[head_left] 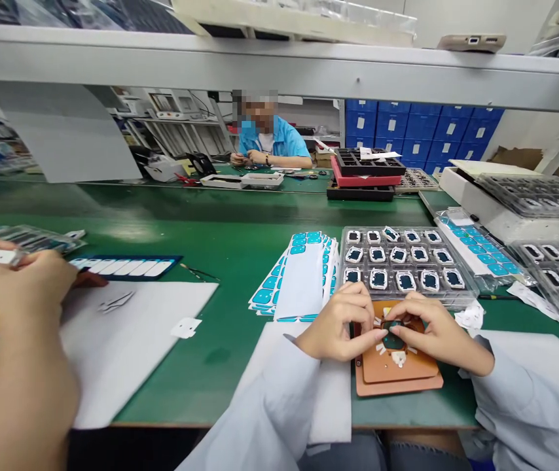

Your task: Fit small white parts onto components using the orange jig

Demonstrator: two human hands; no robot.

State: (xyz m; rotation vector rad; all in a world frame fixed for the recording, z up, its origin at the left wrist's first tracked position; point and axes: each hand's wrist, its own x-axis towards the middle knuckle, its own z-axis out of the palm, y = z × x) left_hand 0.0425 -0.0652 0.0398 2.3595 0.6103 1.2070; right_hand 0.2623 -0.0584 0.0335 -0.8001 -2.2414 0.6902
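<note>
**Dark squarish piece resting on orange fixture**

The left hand and right hand are touching it with their thumbs; I cannot tell whether they are gripping. A clear compartment tray is lying just beyond.

Two bare hands bent inward, thumbs close together.
The left hand had its fingers curled and its thumb stretched toward the right hand, whose forefinger arched above its own inward-pointing thumb. Both wrists were bare past the cuffs; the left forearm and right forearm, in pale sleeves, angled in from either side.
</note>
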